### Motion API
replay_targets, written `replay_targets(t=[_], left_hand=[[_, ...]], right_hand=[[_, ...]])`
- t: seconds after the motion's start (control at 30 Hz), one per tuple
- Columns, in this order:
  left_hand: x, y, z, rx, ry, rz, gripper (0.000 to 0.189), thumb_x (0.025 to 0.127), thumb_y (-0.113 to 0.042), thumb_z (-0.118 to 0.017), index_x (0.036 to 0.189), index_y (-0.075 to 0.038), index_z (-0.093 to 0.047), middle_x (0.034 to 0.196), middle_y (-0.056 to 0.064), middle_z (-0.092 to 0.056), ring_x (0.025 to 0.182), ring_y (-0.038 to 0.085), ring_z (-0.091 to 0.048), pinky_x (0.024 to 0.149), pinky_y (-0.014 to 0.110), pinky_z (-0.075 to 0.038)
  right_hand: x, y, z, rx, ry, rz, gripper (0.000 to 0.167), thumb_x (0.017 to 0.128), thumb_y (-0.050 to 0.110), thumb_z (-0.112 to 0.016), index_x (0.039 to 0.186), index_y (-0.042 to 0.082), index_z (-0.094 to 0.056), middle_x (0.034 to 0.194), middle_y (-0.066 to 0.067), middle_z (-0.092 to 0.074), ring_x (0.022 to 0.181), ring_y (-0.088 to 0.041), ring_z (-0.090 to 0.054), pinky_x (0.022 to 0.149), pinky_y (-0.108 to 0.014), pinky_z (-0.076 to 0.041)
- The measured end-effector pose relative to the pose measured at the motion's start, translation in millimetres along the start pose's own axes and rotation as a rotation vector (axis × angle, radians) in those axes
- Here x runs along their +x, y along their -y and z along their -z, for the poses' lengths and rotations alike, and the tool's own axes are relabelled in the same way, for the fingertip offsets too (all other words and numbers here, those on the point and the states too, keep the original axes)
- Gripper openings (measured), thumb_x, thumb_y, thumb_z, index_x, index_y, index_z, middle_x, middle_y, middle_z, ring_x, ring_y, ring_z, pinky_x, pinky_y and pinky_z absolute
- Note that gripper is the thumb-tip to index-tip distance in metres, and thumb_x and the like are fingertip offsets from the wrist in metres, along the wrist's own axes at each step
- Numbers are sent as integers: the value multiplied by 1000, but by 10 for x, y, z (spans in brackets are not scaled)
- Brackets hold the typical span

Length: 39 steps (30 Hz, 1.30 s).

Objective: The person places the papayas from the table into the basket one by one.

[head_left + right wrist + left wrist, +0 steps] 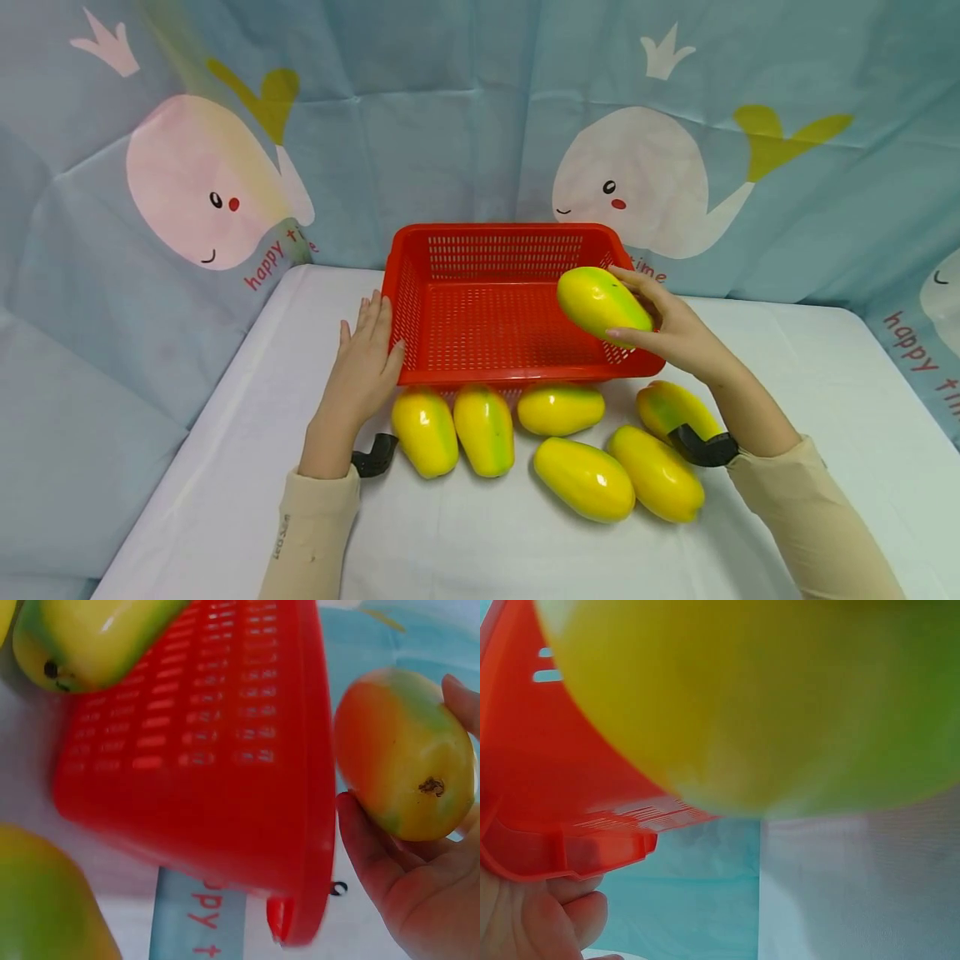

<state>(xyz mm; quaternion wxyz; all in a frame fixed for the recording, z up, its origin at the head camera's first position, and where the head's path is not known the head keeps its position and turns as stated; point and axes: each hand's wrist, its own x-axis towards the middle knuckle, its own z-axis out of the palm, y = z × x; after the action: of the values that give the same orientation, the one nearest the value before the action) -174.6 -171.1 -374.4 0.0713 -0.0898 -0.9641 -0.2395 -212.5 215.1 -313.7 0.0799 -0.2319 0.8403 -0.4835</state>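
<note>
A red plastic basket [491, 375] with slotted walls stands on the white table. My left hand [363, 358] lies along its left side, fingers extended and thumb at the rim; in the left wrist view the fingers [585, 919] appear below the rim. My right hand [663, 325] grips a yellow-green papaya [600, 304] at the basket's right end, thumb on the near side and fingers on the far side. In the right wrist view, this papaya [405, 757] shows an orange patch and a brown stem scar, close beside the upper rim.
Several more papayas lie before the basket: two side by side [423, 433] at the left, one crosswise [561, 408] against the front, others [585, 479] at the right. One papaya [671, 408] is partly behind the right wrist's black mount [705, 447]. A whale-print curtain [450, 125] hangs behind.
</note>
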Motion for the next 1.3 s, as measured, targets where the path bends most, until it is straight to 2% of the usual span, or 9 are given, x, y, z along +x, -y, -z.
replay_targets(t=[0.2, 0.37, 0.63, 0.8, 1.03, 1.3], left_hand=[[1, -8, -6, 10, -8, 5, 62, 98, -22, -41, 148, 6, -15, 155, 19, -10, 143, 32, -6, 111, 59, -5], [1, -7, -2, 11, -6, 6, 62, 98, -22, -40, 148, 5, -15, 155, 19, -10, 143, 31, -6, 111, 59, -4], [2, 10, -7, 14, -6, 12, 63, 98, -22, -41, 148, 5, -15, 156, 19, -10, 143, 32, -6, 110, 59, -3], [2, 1, -3, 5, -14, 6, 64, 97, -23, -42, 148, 5, -15, 155, 19, -10, 143, 33, -7, 110, 60, -4], [-1, -2, -2, 12, -13, 2, 63, 98, -24, -39, 148, 5, -15, 155, 19, -11, 143, 32, -6, 110, 60, -4], [7, -7, 5, 3, 0, 8, 63, 98, -21, -42, 148, 5, -14, 156, 19, -9, 143, 32, -5, 110, 60, -2]], right_hand=[[107, -3, -81, -42, 47, -27, 72, 89, 19, -66, 149, 25, -27, 133, -4, -46, 108, -22, -48, 85, -23, -48], [190, -43, -143, -62, 75, -16, 72, 88, 20, -67, 148, 25, -28, 127, -5, -49, 105, -22, -49, 87, -31, -48], [338, -156, -278, -120, 105, -59, 75, 84, 34, -71, 146, 31, -31, 132, -3, -48, 108, -23, -49, 92, -44, -44], [376, -219, -325, -143, 136, -91, 76, 83, 37, -71, 146, 27, -31, 138, -4, -44, 114, -25, -46, 97, -49, -41], [394, -244, -353, -167, 217, -122, 78, 81, 40, -72, 146, 24, -33, 133, -2, -47, 116, -24, -44, 98, -49, -40], [411, -248, -369, -225, 252, -132, 76, 81, 39, -73, 146, 23, -35, 131, -2, -50, 116, -24, -45, 99, -50, -39]])
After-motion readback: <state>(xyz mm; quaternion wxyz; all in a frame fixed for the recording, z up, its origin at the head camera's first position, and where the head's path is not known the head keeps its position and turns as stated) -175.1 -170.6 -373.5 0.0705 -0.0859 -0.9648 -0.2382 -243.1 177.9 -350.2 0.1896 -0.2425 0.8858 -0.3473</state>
